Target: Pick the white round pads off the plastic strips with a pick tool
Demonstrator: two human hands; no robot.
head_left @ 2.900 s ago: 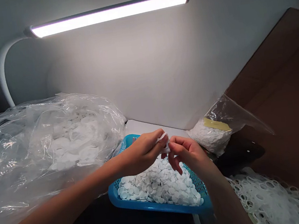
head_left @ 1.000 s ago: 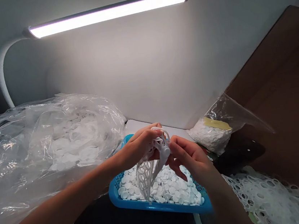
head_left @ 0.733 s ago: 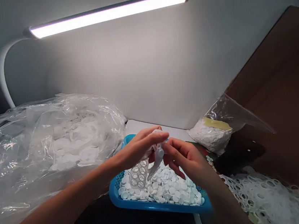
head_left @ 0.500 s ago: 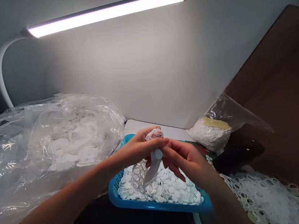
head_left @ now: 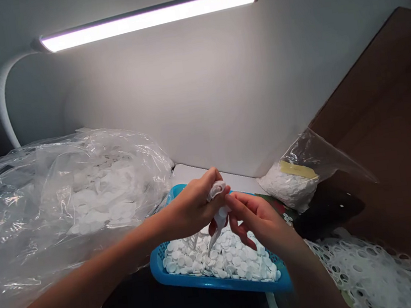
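My left hand [head_left: 193,205] and my right hand [head_left: 254,215] meet above a blue basket [head_left: 191,278] heaped with small white discs [head_left: 228,258]. Between them is a crumpled white punched sheet [head_left: 217,207] full of round holes. The left hand's fingers are closed around its top. The right thumb and fingers pinch it from the right. A thin tail of the sheet hangs down toward the discs.
A large clear plastic bag [head_left: 65,201] of white pieces lies at the left. A smaller clear bag [head_left: 295,183] of discs sits at the right by a brown board [head_left: 394,140]. Punched white scrap [head_left: 370,273] piles at the lower right. A lamp [head_left: 147,16] glows overhead.
The punched sheet hung open and long below my hands a second ago; now it is gathered and crumpled tighter, with only a thin tail hanging. Both hands stay over the basket.
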